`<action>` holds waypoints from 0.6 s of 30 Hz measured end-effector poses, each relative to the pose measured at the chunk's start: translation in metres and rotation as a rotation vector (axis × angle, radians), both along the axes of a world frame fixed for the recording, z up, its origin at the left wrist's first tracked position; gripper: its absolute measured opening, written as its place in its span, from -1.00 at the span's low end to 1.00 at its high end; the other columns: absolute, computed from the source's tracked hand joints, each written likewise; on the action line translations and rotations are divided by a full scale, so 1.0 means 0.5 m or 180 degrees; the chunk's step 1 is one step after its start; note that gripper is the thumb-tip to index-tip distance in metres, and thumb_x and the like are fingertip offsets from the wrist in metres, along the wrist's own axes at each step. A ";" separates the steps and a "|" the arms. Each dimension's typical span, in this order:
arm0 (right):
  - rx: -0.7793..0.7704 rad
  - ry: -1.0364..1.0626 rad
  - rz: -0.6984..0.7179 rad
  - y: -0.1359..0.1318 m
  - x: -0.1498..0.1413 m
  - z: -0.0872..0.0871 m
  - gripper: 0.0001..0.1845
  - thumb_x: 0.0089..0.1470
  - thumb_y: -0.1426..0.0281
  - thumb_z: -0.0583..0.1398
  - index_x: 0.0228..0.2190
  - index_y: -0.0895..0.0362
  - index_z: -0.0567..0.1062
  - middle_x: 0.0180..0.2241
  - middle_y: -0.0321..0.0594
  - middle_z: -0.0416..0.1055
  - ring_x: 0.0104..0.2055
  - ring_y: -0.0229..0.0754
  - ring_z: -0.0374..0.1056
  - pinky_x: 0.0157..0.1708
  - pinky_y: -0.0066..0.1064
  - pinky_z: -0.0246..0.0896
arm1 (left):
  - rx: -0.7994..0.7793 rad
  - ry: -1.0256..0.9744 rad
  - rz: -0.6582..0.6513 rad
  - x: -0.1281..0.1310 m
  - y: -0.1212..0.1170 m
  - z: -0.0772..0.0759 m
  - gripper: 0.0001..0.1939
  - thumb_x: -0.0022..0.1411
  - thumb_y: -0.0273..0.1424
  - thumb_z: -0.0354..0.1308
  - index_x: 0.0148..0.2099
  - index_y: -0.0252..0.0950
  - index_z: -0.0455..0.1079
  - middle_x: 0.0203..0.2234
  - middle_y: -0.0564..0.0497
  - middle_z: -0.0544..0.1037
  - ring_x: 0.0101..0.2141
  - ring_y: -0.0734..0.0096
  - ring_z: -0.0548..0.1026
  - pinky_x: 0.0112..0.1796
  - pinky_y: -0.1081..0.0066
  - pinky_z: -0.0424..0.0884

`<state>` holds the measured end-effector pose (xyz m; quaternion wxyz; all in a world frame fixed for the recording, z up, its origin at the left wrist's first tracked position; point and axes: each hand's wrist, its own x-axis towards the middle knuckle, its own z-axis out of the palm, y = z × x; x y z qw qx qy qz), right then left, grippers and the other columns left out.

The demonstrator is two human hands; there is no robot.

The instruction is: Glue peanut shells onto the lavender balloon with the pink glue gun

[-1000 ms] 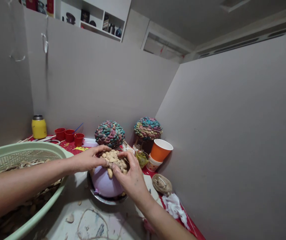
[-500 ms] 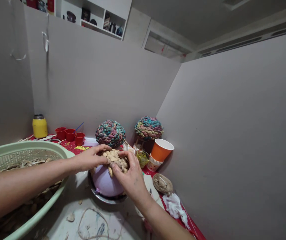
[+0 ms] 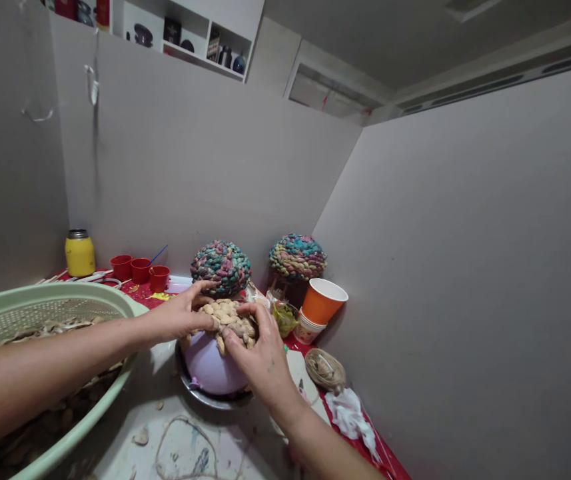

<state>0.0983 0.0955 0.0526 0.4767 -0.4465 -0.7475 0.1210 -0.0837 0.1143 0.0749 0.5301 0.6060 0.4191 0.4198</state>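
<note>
A pale purple balloon (image 3: 214, 367) sits in a round metal bowl (image 3: 210, 402), its knot at the lower left. Tan peanut shells (image 3: 228, 312) cover the balloon's upper part in a clump. From the left, my left hand (image 3: 178, 315) curves its thumb and fingers around the clump's edge. My right hand (image 3: 264, 353) holds the clump's right side, thumb tip pressed on the near shells and fingers bent over the far side. Some of its fingertips are hidden.
A green colander (image 3: 132, 305) of loose shells fills the left. Behind stand red cups (image 3: 140, 271), a yellow bottle (image 3: 80, 255) and two painted shell domes (image 3: 221, 267), (image 3: 297, 257). Orange paper cups (image 3: 318, 300), a twine coil (image 3: 325, 370) and white tissue (image 3: 350, 413) lie right. Grey panels enclose the table.
My left hand's fingers have lifted and drawn back slightly to the left, showing more of the shells. My right hand stays almost in place.
</note>
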 end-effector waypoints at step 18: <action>-0.0024 0.0067 0.0014 -0.003 -0.001 -0.005 -0.72 -0.03 0.37 0.20 -0.20 0.06 0.36 -0.17 -0.21 0.37 -0.07 -0.02 0.25 -0.05 -0.23 0.14 | -0.0073 0.0101 0.0135 0.000 -0.006 0.007 -0.20 -0.11 -0.38 0.17 0.22 -0.35 0.09 0.08 -0.28 0.42 0.11 0.01 0.37 0.09 0.11 0.25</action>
